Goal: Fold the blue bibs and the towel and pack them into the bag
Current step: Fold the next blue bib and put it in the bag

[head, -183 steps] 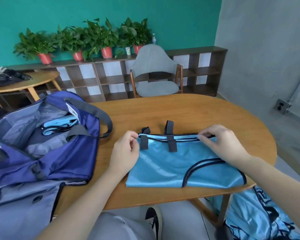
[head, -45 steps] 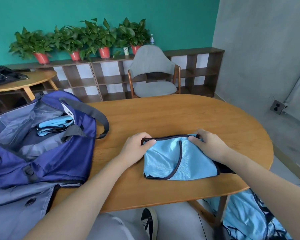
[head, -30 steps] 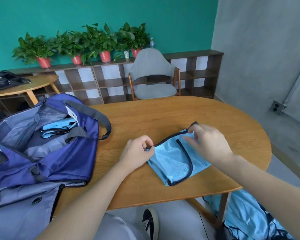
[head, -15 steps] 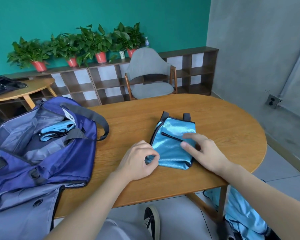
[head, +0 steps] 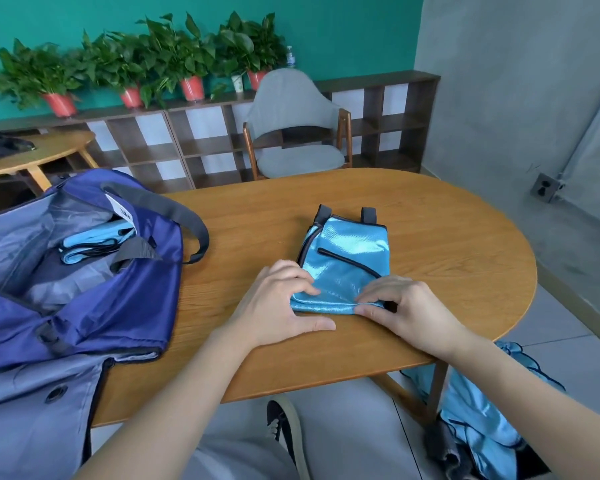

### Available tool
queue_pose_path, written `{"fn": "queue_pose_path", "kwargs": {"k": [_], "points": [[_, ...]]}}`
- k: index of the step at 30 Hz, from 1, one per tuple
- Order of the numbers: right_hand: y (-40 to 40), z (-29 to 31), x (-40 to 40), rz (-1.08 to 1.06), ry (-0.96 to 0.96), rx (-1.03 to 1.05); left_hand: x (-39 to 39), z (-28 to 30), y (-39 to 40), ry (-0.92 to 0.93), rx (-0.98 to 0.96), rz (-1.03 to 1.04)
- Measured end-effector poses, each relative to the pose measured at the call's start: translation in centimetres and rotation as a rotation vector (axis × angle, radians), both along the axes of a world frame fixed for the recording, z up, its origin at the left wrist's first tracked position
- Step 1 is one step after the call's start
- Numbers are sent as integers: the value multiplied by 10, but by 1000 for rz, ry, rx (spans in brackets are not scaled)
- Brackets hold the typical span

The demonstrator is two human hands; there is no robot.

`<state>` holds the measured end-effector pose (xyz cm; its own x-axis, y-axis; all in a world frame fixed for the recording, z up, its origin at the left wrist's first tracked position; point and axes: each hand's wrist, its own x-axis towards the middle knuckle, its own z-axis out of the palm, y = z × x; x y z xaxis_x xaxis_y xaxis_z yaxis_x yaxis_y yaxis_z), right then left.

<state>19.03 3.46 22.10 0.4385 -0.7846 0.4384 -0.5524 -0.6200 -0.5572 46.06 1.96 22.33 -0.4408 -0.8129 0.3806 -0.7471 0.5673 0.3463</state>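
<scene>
1. Teal wall, potted plants and low shelving fill the upper frame; an oval wooden counter (head: 430, 244) carries the work.
2. A shiny light-blue bib with black trim (head: 347, 258), folded small, lies at frame centre.
3. The left hand (head: 278, 306) pinches the bib's near-left corner, thumb flat on the counter; the right hand (head: 406, 306) pinches its near-right edge.
4. An open navy fabric bag (head: 84, 299) at left already holds a folded blue bib (head: 90, 244).
5. Unfolded blue fabric (head: 482, 410) hangs at lower right, below the counter.
6. Judgement: lift both near corners together, keeping layers aligned and straps tucked; the slick fabric may slide open during transfer.
</scene>
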Motion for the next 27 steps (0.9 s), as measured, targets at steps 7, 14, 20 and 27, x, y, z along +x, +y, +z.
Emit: {"fn": "queue_pose_path", "kwargs": {"k": [7, 14, 20, 27], "points": [[2, 14, -5, -104, -249, 393, 3, 2, 2, 212, 43, 14], [-1, 8, -3, -57, -20, 215, 2, 10, 5, 631, 242, 77], [2, 8, -5, -111, -180, 249, 2, 8, 12, 618, 199, 150], [3, 7, -6, -130, -300, 280, -2, 14, 21, 705, 317, -53]]}}
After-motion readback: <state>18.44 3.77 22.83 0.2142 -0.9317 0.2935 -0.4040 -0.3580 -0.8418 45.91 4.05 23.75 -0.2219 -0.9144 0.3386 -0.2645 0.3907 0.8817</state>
